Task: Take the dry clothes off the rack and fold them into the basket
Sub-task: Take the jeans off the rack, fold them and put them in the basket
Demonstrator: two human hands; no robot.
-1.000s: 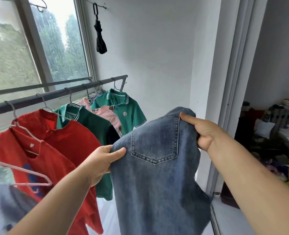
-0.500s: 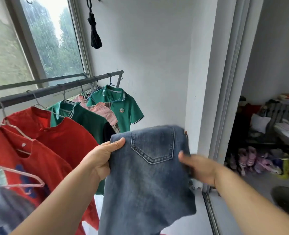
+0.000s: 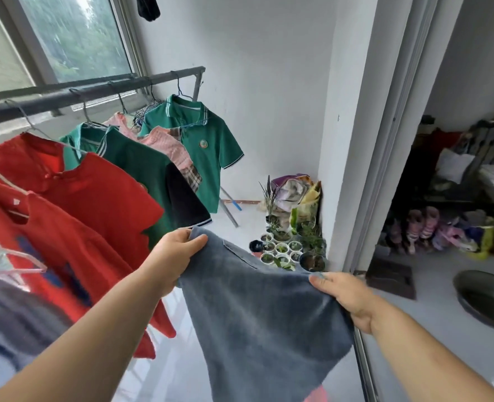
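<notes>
While red shirts (image 3: 74, 204) hang on the rack (image 3: 95, 92) at left, the left hand (image 3: 172, 256) and right hand (image 3: 346, 297) each pinch the blue jeans (image 3: 263, 311), spread between them, blurred, apparently faded denim.

1. I see a home's enclosed balcony: a drying rack (image 3: 95, 91) under the window (image 3: 74, 36) carries hanging shirts (image 3: 95, 198).
2. Potted plants (image 3: 283, 250) crowd the corner.
3. Past the sliding door frame (image 3: 385, 140) I see shoes (image 3: 419, 230) and a metal basin (image 3: 486, 297) on the floor (image 3: 428, 314).
</notes>
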